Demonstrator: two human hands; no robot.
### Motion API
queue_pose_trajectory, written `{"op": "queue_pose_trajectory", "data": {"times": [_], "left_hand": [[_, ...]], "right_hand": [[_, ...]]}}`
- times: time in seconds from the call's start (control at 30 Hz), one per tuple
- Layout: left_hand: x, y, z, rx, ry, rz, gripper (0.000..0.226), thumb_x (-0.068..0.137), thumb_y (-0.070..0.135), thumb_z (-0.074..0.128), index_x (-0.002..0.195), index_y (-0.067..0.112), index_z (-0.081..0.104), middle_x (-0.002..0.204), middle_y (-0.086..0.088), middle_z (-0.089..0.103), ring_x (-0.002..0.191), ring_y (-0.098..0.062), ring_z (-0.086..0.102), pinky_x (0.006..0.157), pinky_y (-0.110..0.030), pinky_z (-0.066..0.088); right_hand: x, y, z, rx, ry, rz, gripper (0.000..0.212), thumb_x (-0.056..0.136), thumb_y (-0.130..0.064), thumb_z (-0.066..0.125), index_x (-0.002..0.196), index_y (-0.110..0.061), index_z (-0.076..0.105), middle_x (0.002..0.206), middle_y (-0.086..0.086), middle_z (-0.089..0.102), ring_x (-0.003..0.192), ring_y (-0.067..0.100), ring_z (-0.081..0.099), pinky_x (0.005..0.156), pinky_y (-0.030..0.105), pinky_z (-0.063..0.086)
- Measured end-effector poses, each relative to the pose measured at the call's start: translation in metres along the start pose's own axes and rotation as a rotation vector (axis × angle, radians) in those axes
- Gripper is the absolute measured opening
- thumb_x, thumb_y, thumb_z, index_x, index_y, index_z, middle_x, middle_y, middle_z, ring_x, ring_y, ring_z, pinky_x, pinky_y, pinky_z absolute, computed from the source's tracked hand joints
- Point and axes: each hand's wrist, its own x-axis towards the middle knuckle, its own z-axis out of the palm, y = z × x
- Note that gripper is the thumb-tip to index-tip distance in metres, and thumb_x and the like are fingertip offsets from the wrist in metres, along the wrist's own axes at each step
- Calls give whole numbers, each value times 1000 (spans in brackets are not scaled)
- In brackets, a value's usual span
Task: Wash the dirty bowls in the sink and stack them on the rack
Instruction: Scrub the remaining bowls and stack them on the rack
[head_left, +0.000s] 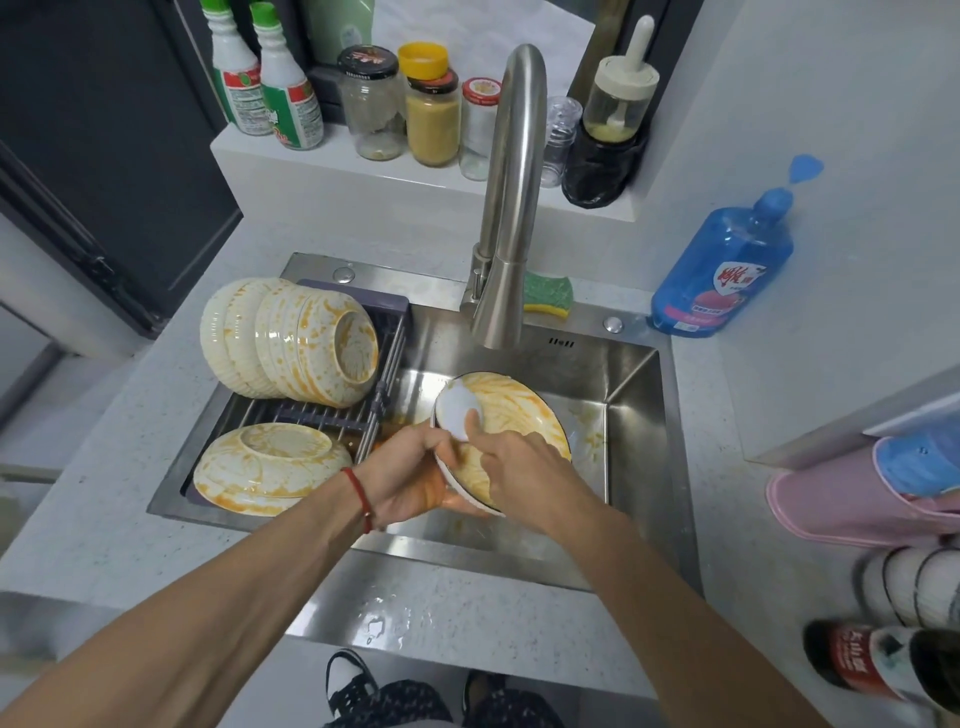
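Note:
Over the steel sink (631, 384) my left hand (410, 475) grips the near rim of a white bowl (524, 410) smeared with orange sauce, tilted on its side. My right hand (519, 457) holds a white round scrubbing pad (460, 413) against the bowl's inside, thumb on the pad. On the rack (387, 358) over the sink's left side lies a stack of several sauce-stained bowls (291, 345) on their side. One more dirty bowl (270, 467) sits upside down at the rack's near end.
The tall faucet (511, 208) stands behind the sink, spout above the bowl. A green-yellow sponge (548, 293) and a blue detergent bottle (727, 270) lie on the back edge. Jars and bottles fill the shelf (332, 166) behind. Pink cloth, cups and a dark bottle sit at right.

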Motion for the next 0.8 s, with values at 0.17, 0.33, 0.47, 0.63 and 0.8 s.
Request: {"op": "queue_pose_trajectory", "data": {"times": [0.17, 0.33, 0.47, 0.63, 0.8], "left_hand": [[7, -1, -11, -206, 143, 16, 50, 85, 14, 37, 125, -2, 62, 120, -24, 70, 110, -45, 67, 97, -76, 45], [15, -6, -6, -88, 331, 19, 57, 84, 1, 40, 140, 3, 51, 136, -27, 61, 120, -53, 60, 85, -79, 50], [18, 2, -1, 107, 407, 76, 64, 79, -2, 40, 140, 13, 51, 134, -23, 61, 116, -49, 62, 78, -79, 52], [17, 8, -7, 239, 411, 90, 78, 59, 9, 50, 135, 22, 58, 128, -20, 66, 113, -47, 66, 79, -80, 51], [20, 4, -16, 340, 461, 108, 50, 91, 7, 50, 134, 30, 59, 127, -13, 70, 109, -38, 71, 82, -72, 56]], "right_hand": [[-25, 11, -8, -10, -202, -114, 56, 104, -19, 38, 154, -45, 32, 97, 2, 55, 87, 28, 54, 73, 43, 47], [-19, 67, -24, -309, -177, 66, 65, 102, -13, 35, 160, -40, 24, 120, 2, 53, 107, 24, 55, 85, 38, 45], [-23, 54, -6, -56, -297, -1, 54, 106, -24, 40, 156, -44, 34, 139, 4, 54, 123, 28, 55, 102, 41, 47], [-18, 72, -6, -205, -220, 33, 60, 103, -18, 39, 156, -44, 31, 105, -1, 50, 92, 20, 56, 82, 38, 52], [-19, 90, -3, -292, 90, 79, 49, 108, -23, 34, 156, -33, 35, 107, 7, 64, 87, 23, 61, 71, 31, 41]]}}
